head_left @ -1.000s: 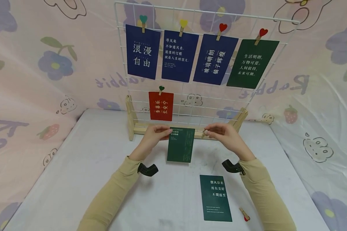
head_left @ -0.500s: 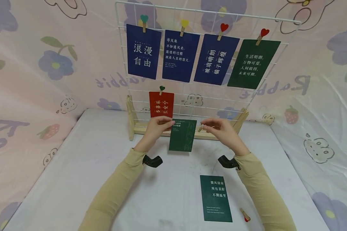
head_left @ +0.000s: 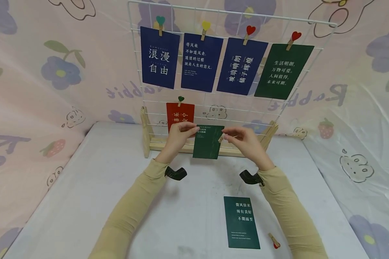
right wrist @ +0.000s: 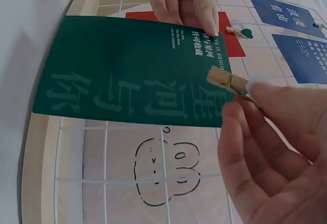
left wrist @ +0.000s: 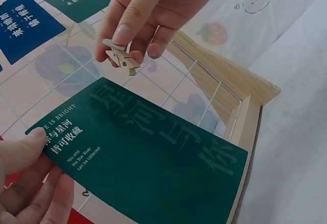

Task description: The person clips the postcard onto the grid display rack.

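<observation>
My left hand pinches a green card by its upper left edge, thumb on the printed face. The card is held up in front of the lower part of a white wire grid rack. At the card's right side, my right hand pinches a small wooden clothespin between thumb and fingers. In the left wrist view this clothespin stands just off the card's edge. Behind my left hand, a red card hangs from the grid by a clothespin with a green heart, its lower part hidden.
Three blue cards and another green card hang in the upper row by heart clothespins. On the white table lie a dark green card and a red-heart clothespin. Wooden feet support the rack.
Both hands have moved up and toward the rack, the left bringing the green card. My right hand has come left, carrying the clothespin up to the card's right edge.
</observation>
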Demonstrator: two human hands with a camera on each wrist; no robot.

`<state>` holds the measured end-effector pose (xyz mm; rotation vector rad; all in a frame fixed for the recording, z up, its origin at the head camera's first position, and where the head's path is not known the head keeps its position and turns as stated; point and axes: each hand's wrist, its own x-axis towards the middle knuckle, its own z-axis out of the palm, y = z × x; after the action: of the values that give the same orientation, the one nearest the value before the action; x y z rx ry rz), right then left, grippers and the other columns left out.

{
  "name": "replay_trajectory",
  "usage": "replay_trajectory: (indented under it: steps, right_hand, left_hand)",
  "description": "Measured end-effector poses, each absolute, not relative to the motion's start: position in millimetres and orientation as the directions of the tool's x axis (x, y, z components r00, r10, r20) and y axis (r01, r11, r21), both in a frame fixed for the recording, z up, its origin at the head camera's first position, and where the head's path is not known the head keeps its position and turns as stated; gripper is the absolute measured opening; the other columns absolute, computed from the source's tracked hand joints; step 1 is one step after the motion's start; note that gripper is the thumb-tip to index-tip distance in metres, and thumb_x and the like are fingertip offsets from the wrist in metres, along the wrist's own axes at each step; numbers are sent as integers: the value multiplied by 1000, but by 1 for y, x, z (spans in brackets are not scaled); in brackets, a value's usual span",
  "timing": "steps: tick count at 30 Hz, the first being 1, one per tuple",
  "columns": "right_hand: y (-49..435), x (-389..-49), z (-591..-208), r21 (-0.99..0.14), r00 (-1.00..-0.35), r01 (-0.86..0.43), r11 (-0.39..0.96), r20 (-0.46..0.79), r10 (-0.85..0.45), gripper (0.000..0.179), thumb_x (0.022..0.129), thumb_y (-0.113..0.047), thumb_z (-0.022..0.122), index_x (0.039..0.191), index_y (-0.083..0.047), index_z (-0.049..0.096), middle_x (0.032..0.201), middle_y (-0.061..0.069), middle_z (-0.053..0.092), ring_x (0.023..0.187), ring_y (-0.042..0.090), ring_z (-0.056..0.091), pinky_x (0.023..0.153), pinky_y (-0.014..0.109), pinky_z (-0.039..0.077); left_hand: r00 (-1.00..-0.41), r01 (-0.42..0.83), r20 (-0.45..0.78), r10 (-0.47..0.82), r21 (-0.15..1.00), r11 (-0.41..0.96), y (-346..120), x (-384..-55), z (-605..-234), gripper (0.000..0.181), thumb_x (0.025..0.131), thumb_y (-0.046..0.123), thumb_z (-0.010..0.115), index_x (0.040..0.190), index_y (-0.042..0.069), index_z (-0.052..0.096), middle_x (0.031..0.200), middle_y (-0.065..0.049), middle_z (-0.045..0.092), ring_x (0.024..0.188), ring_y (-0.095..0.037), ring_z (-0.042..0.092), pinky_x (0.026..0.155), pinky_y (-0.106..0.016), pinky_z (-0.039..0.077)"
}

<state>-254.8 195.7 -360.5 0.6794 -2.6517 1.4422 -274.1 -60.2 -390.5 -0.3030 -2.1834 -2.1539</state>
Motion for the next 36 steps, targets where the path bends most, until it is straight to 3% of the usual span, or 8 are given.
replay_trajectory:
  steps: [6,11,18,23,29,36]
  right_hand:
    - [184,-246,-342,-788,-904,-401,468,255,-344,24,95,-8,61,115,4,64,111,17,65,98,28,60,81,24,51]
    - [178,-237,-326,-792,-916,-374,482,235,-325,24,96,-7,59,116,7,62,112,19,64,100,29,60,84,30,50]
    - [176,-237,-319,-779,-916,-387,493,266,-299,24,96,-7,58,115,6,63,111,19,63,102,30,59,90,42,49]
    - [180,-250,-326,-782,-915,-397,480,291,-281,25,96,-9,58,116,4,63,112,19,63,102,31,59,91,44,48]
    - [189,-267,-337,-799,-914,-404,445,329,-238,26,95,-18,61,117,-3,66,112,12,64,100,21,59,87,34,49]
    - [192,-272,-328,-797,-904,-427,427,390,-175,29,95,-20,62,117,-2,65,113,11,63,99,19,60,85,26,48]
  left_hand:
    - [-971,221,220,91,975,6,-58,-278,-387,22,89,16,69,108,4,70,100,-8,66,90,-26,63,86,-37,54]
    - [-966,247,245,88,969,11,-55,-282,-384,23,89,19,69,107,4,71,99,-8,67,90,-31,63,88,-48,52]
    - [-961,267,264,87,963,21,-51,-287,-381,22,89,18,70,107,5,71,99,-7,67,86,-22,63,76,-27,55]
    - [-953,293,291,86,956,11,-50,-290,-381,22,89,15,70,107,3,71,98,-8,67,86,-21,63,77,-26,55]
    - [-943,327,325,77,945,12,-48,-293,-377,21,89,14,69,106,2,71,99,-8,67,87,-21,63,80,-27,55]
    - [-932,361,360,48,932,13,-43,-298,-371,21,88,13,70,105,1,71,99,-7,68,87,-19,64,80,-27,55]
